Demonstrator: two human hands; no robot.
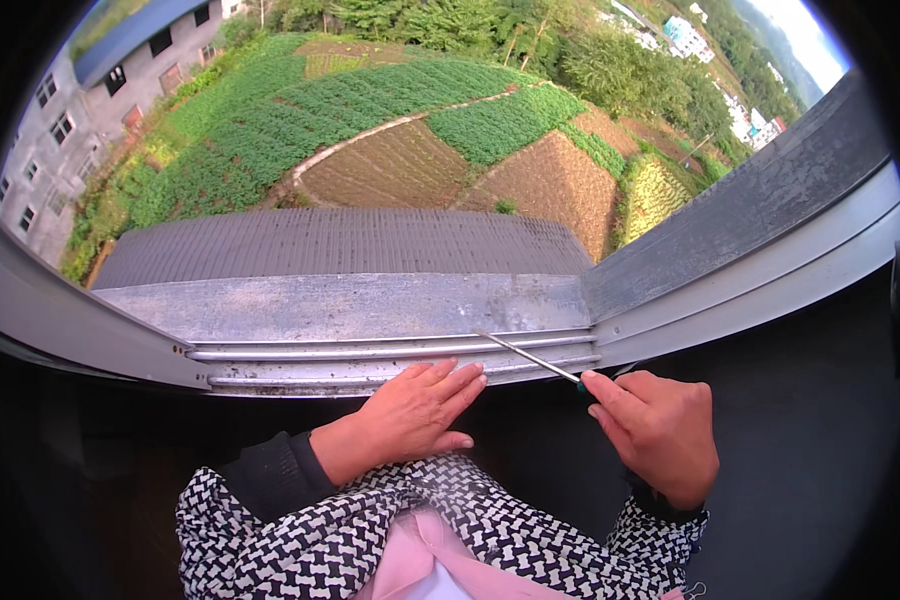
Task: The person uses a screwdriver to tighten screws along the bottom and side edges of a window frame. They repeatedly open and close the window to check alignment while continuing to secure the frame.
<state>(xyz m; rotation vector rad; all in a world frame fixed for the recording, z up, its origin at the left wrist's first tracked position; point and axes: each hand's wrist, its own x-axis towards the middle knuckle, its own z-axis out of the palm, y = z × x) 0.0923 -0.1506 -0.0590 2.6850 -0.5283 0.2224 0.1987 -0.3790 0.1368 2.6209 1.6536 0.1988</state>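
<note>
My right hand (662, 430) is closed around the handle of a screwdriver (532, 358). Most of the handle is hidden in the fist; a bit of dark green shows by the thumb. Its thin metal shaft slants up and left across the metal window track (390, 352), and the tip is over the outer ledge near the outermost rail. Whether the tip touches the ledge I cannot tell. My left hand (420, 410) lies flat, fingers stretched to the right, at the inner edge of the track, holding nothing. Dark dirt specks show in the track grooves.
A grey ledge (350, 305) lies beyond the track, then a dark corrugated roof (350, 240) below. Window frame sides rise at left (80, 320) and right (760, 270). Under the sill is a dark wall (790, 430). Fields and buildings spread outside.
</note>
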